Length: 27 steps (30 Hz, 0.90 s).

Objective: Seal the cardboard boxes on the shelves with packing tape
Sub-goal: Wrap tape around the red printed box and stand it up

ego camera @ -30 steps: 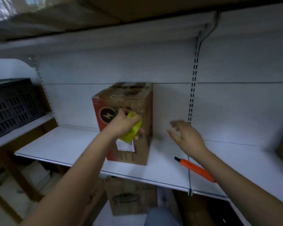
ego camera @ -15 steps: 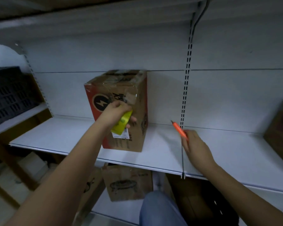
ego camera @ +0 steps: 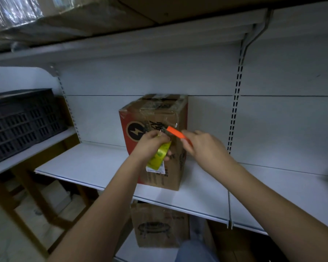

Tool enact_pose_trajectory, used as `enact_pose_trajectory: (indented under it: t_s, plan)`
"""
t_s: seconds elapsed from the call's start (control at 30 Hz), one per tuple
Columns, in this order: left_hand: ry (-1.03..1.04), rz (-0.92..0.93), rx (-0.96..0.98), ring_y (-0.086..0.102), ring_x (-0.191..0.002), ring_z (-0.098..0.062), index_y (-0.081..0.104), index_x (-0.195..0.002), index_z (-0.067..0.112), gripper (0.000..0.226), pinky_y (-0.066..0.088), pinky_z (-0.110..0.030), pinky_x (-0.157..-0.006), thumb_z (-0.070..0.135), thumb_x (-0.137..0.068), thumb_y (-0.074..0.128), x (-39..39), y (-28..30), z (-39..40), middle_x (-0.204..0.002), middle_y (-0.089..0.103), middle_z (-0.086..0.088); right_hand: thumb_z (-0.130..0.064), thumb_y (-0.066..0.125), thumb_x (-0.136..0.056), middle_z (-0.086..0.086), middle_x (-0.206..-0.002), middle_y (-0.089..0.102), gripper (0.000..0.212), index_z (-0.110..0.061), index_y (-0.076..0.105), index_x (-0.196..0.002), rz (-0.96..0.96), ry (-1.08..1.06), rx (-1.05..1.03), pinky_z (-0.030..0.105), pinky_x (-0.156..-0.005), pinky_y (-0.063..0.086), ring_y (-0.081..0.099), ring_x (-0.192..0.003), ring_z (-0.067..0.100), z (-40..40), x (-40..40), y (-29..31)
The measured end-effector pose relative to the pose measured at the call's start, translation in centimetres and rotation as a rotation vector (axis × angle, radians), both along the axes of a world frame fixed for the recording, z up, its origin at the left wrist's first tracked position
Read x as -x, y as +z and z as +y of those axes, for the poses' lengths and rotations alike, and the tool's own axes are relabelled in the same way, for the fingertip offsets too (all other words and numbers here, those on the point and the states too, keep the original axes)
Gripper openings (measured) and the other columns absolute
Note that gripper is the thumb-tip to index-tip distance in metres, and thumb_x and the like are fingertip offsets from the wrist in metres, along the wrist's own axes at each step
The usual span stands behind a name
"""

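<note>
On the white shelf (ego camera: 95, 167) stood the cardboard box (ego camera: 157, 140), upright. Your left hand (ego camera: 151, 146) gripped the yellow tape roll (ego camera: 159, 156) against its front (clear tape ran up over the top), while your right hand (ego camera: 204, 148) pinched the orange cutter (ego camera: 175, 133) just beside it.

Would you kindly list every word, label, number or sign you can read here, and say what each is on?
No text reads clearly.
Box on the shelf: lightning-bolt sign in a dark circle; black characters beside it, blurred.
White label on that box: too small.
Lower box: oval line drawing; red print, blurred.
Yellow tape roll: markings unreadable.
</note>
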<state>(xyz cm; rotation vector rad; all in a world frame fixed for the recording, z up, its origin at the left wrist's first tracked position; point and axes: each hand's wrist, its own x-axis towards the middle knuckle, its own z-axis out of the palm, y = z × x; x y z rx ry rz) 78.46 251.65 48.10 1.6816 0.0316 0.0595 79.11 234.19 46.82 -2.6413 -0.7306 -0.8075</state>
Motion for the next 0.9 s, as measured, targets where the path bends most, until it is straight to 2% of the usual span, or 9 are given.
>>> enact_pose_trajectory:
  t_s: [0.2,0.33,0.47,0.53,0.6,0.67,0.73,0.8,0.9]
  plan:
    - [0.056,0.065,-0.023,0.062,-0.047,-0.019,0.064,-0.092,0.003,0.006,0.054,-0.028,-0.048,0.009,-0.094,0.065,-0.1,-2.5,1.0,-0.069,0.063,-0.018,-0.034,0.046,-0.101,0.003,-0.088,0.057,0.035,-0.025,0.057,-0.133,0.040,0.028,0.008,0.037,-0.061,0.051,0.063,-0.075,0.029,-3.7,0.5,-2.7]
    - [0.066,0.095,-0.014,0.064,-0.050,-0.021,0.066,-0.106,0.004,0.017,0.056,-0.028,-0.055,0.017,-0.095,0.064,0.4,-4.8,0.9,-0.064,0.067,-0.013,-0.044,0.042,-0.098,-0.006,-0.089,0.057,0.041,-0.035,0.052,-0.136,-0.001,0.007,0.018,0.032,-0.050,0.049,0.062,-0.065,0.020,-8.1,0.5,-6.4]
    - [-0.010,0.071,0.023,0.063,-0.047,-0.020,0.063,-0.109,0.002,0.018,0.054,-0.026,-0.049,0.014,-0.097,0.062,1.2,-4.9,-1.2,-0.065,0.066,-0.014,-0.041,0.049,-0.099,-0.005,-0.109,0.061,0.044,-0.031,0.047,-0.141,0.093,-0.187,-0.056,0.033,-0.058,0.052,0.067,-0.084,0.021,-11.9,0.2,-11.7]
    - [-0.049,0.063,0.046,0.062,-0.046,-0.022,0.061,-0.108,0.001,0.016,0.054,-0.028,-0.050,0.013,-0.097,0.061,1.4,-5.5,-2.5,-0.067,0.066,-0.017,-0.043,0.046,-0.100,-0.001,-0.107,0.063,0.040,-0.027,0.054,-0.136,0.185,-0.283,0.007,0.036,-0.066,0.053,0.065,-0.092,0.023,-13.3,-0.3,-14.4]
    - [-0.087,0.059,0.046,0.062,-0.048,-0.025,0.059,-0.109,0.003,0.016,0.055,-0.031,-0.053,0.015,-0.098,0.061,1.6,-6.6,-3.9,-0.071,0.069,-0.018,-0.048,0.037,-0.095,0.000,-0.090,0.064,0.044,-0.026,0.067,-0.117,0.240,-0.320,0.161,0.035,-0.062,0.049,0.063,-0.082,0.025,-14.7,-0.8,-17.2]
    - [-0.132,0.052,0.059,0.063,-0.049,-0.027,0.058,-0.106,0.005,0.013,0.055,-0.032,-0.054,0.015,-0.098,0.061,1.9,-7.7,-5.2,-0.074,0.071,-0.018,-0.048,0.046,-0.089,0.003,-0.085,0.065,0.041,-0.023,0.073,-0.107,0.267,-0.355,0.220,0.034,-0.060,0.047,0.061,-0.074,0.027,-15.6,-1.3,-19.3]
    - [-0.153,0.052,0.069,0.063,-0.049,-0.027,0.057,-0.103,0.005,0.011,0.056,-0.030,-0.052,0.015,-0.098,0.061,2.2,-8.7,-6.1,-0.076,0.072,-0.019,-0.043,0.062,-0.087,0.006,-0.099,0.067,0.035,-0.021,0.073,-0.111,0.208,-0.377,0.129,0.039,-0.068,0.051,0.063,-0.085,0.030,-15.3,-1.0,-19.7]
    - [-0.170,0.049,0.068,0.063,-0.048,-0.027,0.056,-0.103,0.003,0.012,0.055,-0.030,-0.050,0.014,-0.099,0.060,2.7,-9.4,-6.8,-0.077,0.072,-0.021,-0.040,0.061,-0.094,0.004,-0.115,0.064,0.035,-0.020,0.066,-0.122,0.221,-0.256,-0.109,0.037,-0.082,0.049,0.061,-0.099,0.025,-13.5,-0.1,-18.2]
    - [-0.200,0.049,0.114,0.063,-0.050,-0.028,0.054,-0.107,0.000,0.013,0.055,-0.031,-0.050,0.011,-0.100,0.056,3.9,-10.2,-7.2,-0.080,0.068,-0.027,-0.038,0.058,-0.096,-0.010,-0.112,0.062,0.035,-0.025,0.060,-0.128,0.427,0.022,-0.572,0.009,-0.082,0.042,0.059,-0.097,-0.001,-9.5,1.4,-14.1]
